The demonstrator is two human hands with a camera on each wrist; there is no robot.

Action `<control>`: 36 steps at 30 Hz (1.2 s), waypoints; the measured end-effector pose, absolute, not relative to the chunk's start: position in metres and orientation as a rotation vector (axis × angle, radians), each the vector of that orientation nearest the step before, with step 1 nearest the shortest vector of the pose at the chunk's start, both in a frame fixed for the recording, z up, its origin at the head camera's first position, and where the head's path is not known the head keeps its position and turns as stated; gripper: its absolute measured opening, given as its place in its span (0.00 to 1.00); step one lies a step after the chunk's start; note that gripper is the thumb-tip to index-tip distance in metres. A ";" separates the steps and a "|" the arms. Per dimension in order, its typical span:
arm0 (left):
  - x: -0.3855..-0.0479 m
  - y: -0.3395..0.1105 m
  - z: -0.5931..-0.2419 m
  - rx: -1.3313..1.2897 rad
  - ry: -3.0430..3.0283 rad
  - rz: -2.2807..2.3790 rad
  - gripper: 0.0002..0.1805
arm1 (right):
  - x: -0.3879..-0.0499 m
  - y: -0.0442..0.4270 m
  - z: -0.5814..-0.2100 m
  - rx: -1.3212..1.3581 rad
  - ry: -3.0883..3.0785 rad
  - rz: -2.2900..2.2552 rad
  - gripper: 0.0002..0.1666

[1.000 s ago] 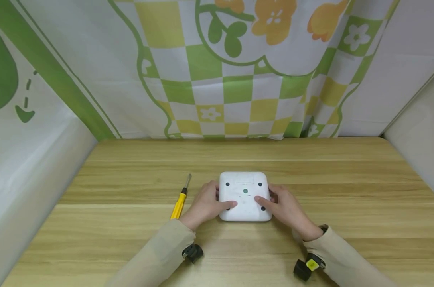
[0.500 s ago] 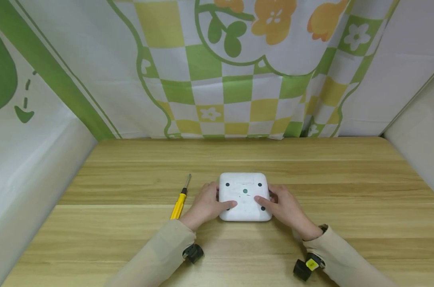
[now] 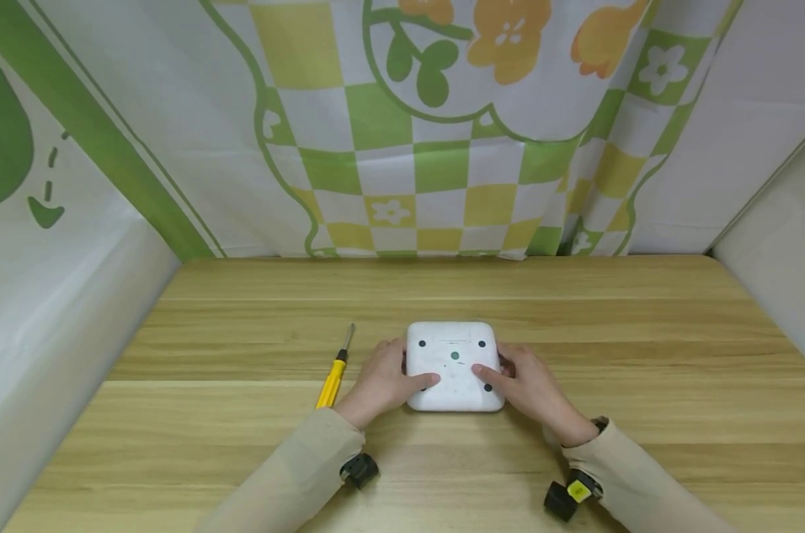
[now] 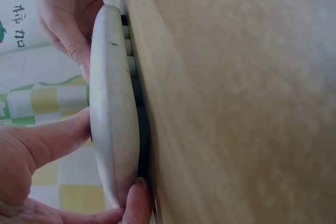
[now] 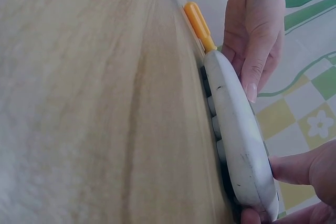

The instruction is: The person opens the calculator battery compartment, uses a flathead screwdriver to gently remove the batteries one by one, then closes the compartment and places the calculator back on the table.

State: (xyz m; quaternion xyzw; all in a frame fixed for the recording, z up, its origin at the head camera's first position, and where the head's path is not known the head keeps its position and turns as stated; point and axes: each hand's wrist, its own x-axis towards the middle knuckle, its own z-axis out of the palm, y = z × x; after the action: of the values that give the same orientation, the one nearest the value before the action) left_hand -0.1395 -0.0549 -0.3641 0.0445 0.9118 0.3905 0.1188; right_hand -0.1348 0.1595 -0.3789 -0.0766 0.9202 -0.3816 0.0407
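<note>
A white calculator lies face down, its back with several dark round feet turned up in the head view. My left hand grips its left edge, thumb on the back and fingers curled beneath. At the opposite edge, my right hand holds it the same way. The left wrist view shows the calculator's side edge, with raised keys facing the wood and one fingertip tucked under. From the right wrist, the calculator appears edge-on, its keys close above the table; whether they touch it, I cannot tell.
A screwdriver with a yellow handle lies left of my left hand, its tip pointing away. The wooden table ends at a green and yellow checkered curtain. Black wrist cameras, left and right, hang by the sleeves.
The calculator's far edge has dipped very slightly in the head view. Both hands keep their hold in the same place, and the screwdriver has not moved.
</note>
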 end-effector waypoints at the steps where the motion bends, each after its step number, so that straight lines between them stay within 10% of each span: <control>1: -0.140 -0.055 -0.364 0.129 2.665 1.142 0.27 | -0.135 0.160 -0.379 -0.234 2.816 -1.167 0.17; 36: -0.142 -0.054 -0.358 0.168 2.714 1.069 0.24 | -0.133 0.158 -0.377 -0.145 2.775 -1.126 0.32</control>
State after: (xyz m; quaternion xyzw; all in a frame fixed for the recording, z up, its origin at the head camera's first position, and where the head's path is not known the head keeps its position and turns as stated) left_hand -0.1421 -0.0541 -0.3578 0.0573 0.9233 0.3637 0.1096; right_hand -0.1335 0.1584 -0.3772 -0.0482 0.9232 -0.3745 0.0717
